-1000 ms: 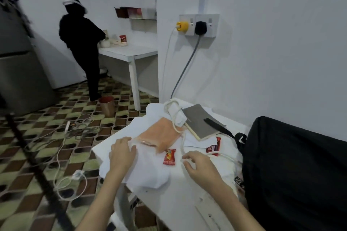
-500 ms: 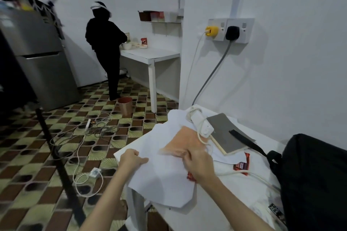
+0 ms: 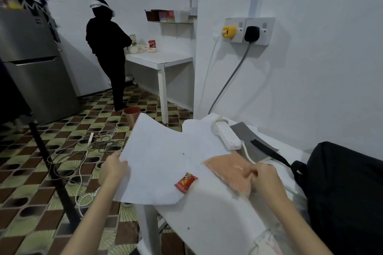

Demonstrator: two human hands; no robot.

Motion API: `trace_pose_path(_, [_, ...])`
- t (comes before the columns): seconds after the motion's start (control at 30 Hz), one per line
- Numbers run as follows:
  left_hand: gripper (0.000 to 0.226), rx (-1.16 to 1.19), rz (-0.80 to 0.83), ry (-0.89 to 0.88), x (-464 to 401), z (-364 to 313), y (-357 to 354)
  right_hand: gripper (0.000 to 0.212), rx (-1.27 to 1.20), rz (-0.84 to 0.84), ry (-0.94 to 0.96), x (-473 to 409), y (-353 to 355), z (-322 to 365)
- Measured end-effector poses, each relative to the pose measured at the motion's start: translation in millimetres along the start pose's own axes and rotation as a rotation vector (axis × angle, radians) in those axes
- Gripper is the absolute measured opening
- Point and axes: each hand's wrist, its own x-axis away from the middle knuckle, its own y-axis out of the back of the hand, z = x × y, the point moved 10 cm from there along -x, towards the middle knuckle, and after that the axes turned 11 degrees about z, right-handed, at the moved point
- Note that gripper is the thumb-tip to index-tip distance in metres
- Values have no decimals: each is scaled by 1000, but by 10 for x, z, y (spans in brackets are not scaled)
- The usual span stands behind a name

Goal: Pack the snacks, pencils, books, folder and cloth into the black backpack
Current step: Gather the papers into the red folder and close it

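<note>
My left hand (image 3: 113, 170) grips the left edge of a large white sheet (image 3: 163, 157), which is lifted off the white table (image 3: 217, 219) and tilted. A small red snack packet (image 3: 185, 182) lies on the sheet's lower right part. My right hand (image 3: 263, 178) pinches the right side of an orange cloth (image 3: 226, 172) lying partly on the sheet. Behind it a grey book (image 3: 244, 136) lies under a white power strip (image 3: 228, 135). The black backpack (image 3: 342, 192) stands at the right, with its strap (image 3: 269, 151) across the book.
A person in black (image 3: 107, 47) stands at a far white table (image 3: 159, 60). A grey fridge (image 3: 31, 64) is at left, with a black tripod leg (image 3: 51, 167) in front. Loose cables (image 3: 83, 151) and a copper cup (image 3: 131, 115) are on the tiled floor. Wall sockets (image 3: 248, 31) feed cables down.
The white sheet has been raised and swung out to the left. The orange cloth and red packet now sit nearer the right. My right hand has shifted right onto the cloth's edge.
</note>
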Motion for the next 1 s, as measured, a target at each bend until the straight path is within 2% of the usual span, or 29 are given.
trace_pose_path(0.07, [16, 18, -103, -38, -4, -12, 149, 34, 89, 77, -19, 13, -87, -38])
trace_pose_path(0.1, [15, 10, -101, -53, -6, -20, 155, 35, 128, 119, -16, 15, -125, -27])
trace_pose_path(0.27, [25, 68, 93, -53, 3, 14, -107, 33, 204, 317, -58, 1, -244, 27])
trace_pose_path(0.33, [22, 128, 3, -85, 57, -35, 2, 36, 261, 389, -91, 37, -258, 101])
trace_pose_path(0.4, [16, 172, -158, -155, 148, -131, 228, 36, 255, 412, -85, 71, -294, 246])
trace_pose_path(0.47, [15, 222, -267, -193, 234, -211, 420, 29, 211, 295, 4, 92, -255, 526])
trace_pose_path(0.5, [16, 256, -294, -197, 262, -225, 472, 22, 207, 181, 58, 61, -231, 639])
trace_pose_path(0.53, [17, 294, -311, -201, 282, -226, 517, 29, 218, 84, 108, 44, -214, 783])
trace_pose_path(0.6, [17, 365, -324, -198, 295, -195, 539, 39, 271, 2, 175, -62, -336, 1047])
trace_pose_path(0.67, [17, 458, -317, -166, 264, -86, 506, 38, 217, 109, 156, -220, -637, 1251])
trace_pose_path(0.73, [20, 515, -297, -136, 217, 21, 453, 49, 197, 196, 150, -372, -956, 1406])
trace_pose_path(0.8, [19, 547, -246, -141, 156, 50, 391, 54, 322, 172, 104, -501, -1113, 1434])
trace_pose_path(0.9, [26, 564, -134, -172, 66, -22, 296, 32, 507, 116, 62, -618, -1153, 1445])
trace_pose_path(1.0, [54, 605, -82, -222, 26, -158, 255, 23, 503, 94, 85, -732, -1066, 1475])
